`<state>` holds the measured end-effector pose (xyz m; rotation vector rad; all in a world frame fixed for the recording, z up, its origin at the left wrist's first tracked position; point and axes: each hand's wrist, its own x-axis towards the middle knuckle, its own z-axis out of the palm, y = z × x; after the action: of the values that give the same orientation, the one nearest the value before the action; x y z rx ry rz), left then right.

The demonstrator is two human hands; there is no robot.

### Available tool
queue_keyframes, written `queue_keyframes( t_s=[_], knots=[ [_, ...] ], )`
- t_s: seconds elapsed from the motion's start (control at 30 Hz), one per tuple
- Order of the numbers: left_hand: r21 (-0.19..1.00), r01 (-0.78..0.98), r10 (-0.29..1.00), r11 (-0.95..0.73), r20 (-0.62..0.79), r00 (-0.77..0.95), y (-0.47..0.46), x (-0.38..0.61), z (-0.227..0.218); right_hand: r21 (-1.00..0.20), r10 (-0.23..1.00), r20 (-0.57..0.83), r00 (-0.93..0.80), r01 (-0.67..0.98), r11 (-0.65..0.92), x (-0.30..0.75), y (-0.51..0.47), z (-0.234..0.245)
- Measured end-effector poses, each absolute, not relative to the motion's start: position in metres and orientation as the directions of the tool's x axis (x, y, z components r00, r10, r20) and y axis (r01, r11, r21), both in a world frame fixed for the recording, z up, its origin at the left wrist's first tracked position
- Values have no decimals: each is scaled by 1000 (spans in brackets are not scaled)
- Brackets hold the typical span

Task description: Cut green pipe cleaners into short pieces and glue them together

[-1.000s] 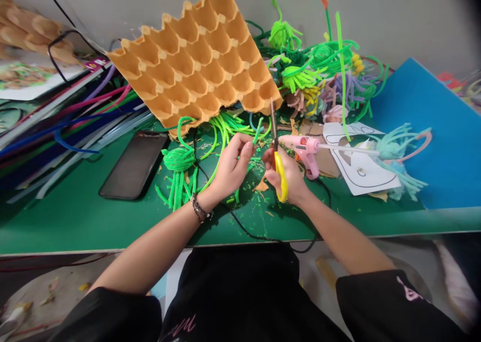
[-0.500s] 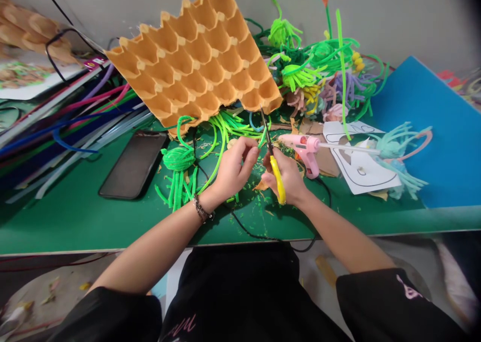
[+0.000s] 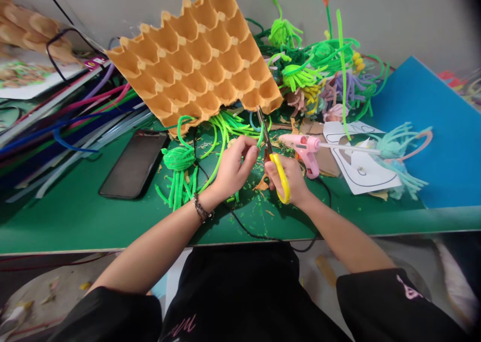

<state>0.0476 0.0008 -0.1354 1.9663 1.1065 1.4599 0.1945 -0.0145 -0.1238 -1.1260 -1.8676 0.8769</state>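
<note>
Left hand (image 3: 236,167): fingers pinched together on green pipe cleaner (image 3: 260,137), its end rising beside the blades. Right hand (image 3: 295,181): fingers wrapped round yellow scissors (image 3: 284,176).

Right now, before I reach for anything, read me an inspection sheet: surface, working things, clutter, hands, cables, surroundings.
Surface: green table, strewn with scraps.
Working things: yellow-handled scissors, green fuzzy strand.
Clutter: egg tray behind the hands, phone to the left, pink glue gun to the right.
Hands: left hand holds the strand; right hand holds the scissors.
Cables: black cable dips over the table's front edge.
Surroundings: grey wall behind the table.
</note>
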Motion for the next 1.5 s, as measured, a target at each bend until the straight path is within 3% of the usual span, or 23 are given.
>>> queue_keyframes(
  t_s=[0.4,0.53,0.7,1.17,1.5],
  knots=[
    [836,202,860,-510,503,88,2,51,-139,-873,933,312,-182,333,357,198,-12,-124],
    [884,69,887,-462,459,56,3,51,-140,-904,930,264,-256,270,331,199,-9,-132],
    [892,0,889,-451,450,89,4,49,-137,-889,897,307,-317,240,389,197,-9,-138],
    [929,-220,939,-297,326,108,-1,55,-131,-848,916,268,-298,378,372,197,-11,-133],
    [911,-66,914,-406,406,-18,4,51,-127,-815,923,204,-327,466,345,194,-12,-129]
  ],
)
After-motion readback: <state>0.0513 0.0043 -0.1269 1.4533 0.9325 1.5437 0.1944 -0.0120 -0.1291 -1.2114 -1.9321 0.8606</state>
